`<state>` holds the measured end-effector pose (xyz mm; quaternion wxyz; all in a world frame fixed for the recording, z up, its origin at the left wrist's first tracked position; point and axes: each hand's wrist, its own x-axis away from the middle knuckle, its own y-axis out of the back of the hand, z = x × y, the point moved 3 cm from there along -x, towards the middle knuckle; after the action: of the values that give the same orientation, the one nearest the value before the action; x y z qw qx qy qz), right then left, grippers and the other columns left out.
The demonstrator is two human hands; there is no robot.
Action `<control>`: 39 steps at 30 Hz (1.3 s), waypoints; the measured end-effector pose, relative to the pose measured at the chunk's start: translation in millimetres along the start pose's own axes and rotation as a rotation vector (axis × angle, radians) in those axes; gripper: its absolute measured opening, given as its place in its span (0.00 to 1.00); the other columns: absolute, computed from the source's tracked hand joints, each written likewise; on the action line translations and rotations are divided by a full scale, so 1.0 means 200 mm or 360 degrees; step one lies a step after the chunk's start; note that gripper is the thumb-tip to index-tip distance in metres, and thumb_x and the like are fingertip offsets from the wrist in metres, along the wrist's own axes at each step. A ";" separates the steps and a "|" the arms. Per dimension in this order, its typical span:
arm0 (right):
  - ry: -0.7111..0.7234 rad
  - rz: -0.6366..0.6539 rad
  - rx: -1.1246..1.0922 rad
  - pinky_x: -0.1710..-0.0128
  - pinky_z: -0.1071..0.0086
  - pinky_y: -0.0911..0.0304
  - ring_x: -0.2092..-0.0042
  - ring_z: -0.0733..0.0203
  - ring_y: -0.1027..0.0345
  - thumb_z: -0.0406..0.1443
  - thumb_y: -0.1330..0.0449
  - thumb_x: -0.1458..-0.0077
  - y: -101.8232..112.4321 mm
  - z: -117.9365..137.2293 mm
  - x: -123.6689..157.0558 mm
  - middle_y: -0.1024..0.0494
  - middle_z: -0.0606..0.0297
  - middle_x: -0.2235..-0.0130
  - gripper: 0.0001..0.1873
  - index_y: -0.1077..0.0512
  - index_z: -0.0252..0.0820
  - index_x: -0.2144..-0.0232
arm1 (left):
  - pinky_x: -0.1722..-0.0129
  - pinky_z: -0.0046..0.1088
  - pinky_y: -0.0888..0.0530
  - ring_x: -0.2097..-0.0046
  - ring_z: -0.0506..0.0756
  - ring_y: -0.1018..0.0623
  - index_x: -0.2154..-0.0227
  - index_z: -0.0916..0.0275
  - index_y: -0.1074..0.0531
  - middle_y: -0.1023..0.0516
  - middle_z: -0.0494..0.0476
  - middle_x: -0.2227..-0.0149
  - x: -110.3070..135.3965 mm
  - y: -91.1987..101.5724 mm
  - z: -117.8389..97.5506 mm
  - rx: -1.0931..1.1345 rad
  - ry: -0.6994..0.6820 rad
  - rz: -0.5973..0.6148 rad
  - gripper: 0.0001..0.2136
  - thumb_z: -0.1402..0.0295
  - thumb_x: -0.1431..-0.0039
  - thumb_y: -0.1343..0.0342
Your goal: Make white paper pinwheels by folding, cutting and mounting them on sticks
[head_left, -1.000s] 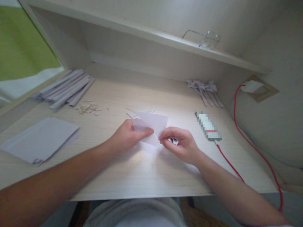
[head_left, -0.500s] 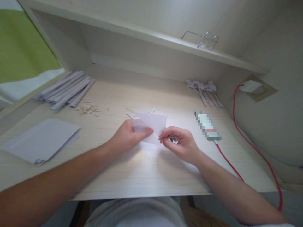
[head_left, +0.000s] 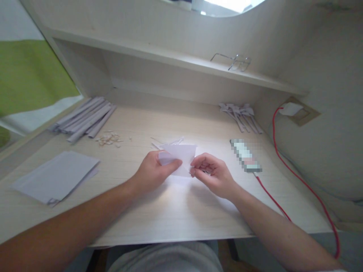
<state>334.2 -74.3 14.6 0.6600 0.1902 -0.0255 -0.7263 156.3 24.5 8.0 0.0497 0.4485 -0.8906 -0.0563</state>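
A folded piece of white paper is held up in front of me, just over the desk. My left hand grips its left side, thumb lying across the front and the other fingers behind. At the lower right corner, my right hand pinches the paper between thumb and fingertips, with the remaining fingers curled. Behind the paper, thin white paper strips lie on the desk, partly covered. A small dark and white thing shows below my right hand's curled fingers, too hidden to name.
Rolled paper tubes lie at back left, near small pale scraps. A stack of paper sheets is at left. Folded paper pieces with stems lie back right. A phone with a red cable is at right; glasses sit on the shelf.
The head view has tilted up a little, so the scene sits lower in the picture. Both hands keep hold of the paper, with only a slight shift of the right fingers.
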 end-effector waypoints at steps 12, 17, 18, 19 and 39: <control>-0.0024 -0.0084 0.0075 0.70 0.70 0.36 0.69 0.64 0.30 0.37 0.34 0.42 0.04 0.00 -0.03 0.25 0.67 0.69 0.06 0.27 0.41 0.65 | 0.70 0.28 0.26 0.70 0.56 0.20 0.69 0.65 0.20 0.16 0.56 0.70 -0.01 0.01 0.01 0.0085 0.0111 -0.0103 0.13 0.59 0.49 0.32; -0.0415 0.0006 0.0801 0.74 0.71 0.46 0.72 0.64 0.34 0.42 0.34 0.44 0.18 -0.03 -0.06 0.25 0.67 0.74 0.12 0.26 0.41 0.74 | 0.68 0.28 0.25 0.68 0.57 0.19 0.67 0.66 0.19 0.15 0.58 0.67 -0.03 0.05 -0.01 0.0145 0.0108 -0.0178 0.14 0.58 0.49 0.31; -0.0479 0.0036 0.0987 0.74 0.70 0.46 0.72 0.63 0.34 0.43 0.33 0.45 0.21 -0.04 -0.07 0.24 0.66 0.74 0.12 0.25 0.42 0.74 | 0.68 0.28 0.25 0.68 0.57 0.19 0.67 0.66 0.19 0.15 0.58 0.67 -0.03 0.05 -0.02 0.0153 0.0104 -0.0193 0.15 0.58 0.50 0.31; -0.0540 0.0060 0.1152 0.74 0.70 0.47 0.71 0.62 0.33 0.44 0.32 0.47 0.23 -0.05 -0.07 0.22 0.65 0.73 0.12 0.24 0.42 0.74 | 0.69 0.28 0.25 0.68 0.57 0.19 0.68 0.66 0.19 0.15 0.59 0.68 -0.03 0.06 -0.03 0.0156 0.0102 -0.0211 0.15 0.58 0.51 0.31; -0.0585 0.0087 0.1496 0.73 0.67 0.52 0.72 0.61 0.34 0.49 0.41 0.38 0.20 -0.08 -0.08 0.22 0.64 0.74 0.21 0.27 0.42 0.76 | 0.68 0.29 0.25 0.68 0.58 0.19 0.71 0.66 0.21 0.15 0.57 0.70 -0.04 0.09 -0.07 0.0192 0.0105 -0.0277 0.15 0.57 0.52 0.31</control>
<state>377.8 -59.9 15.4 0.5063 0.3351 -0.4705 -0.6403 149.3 40.4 24.5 0.0470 0.5279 -0.8480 0.0081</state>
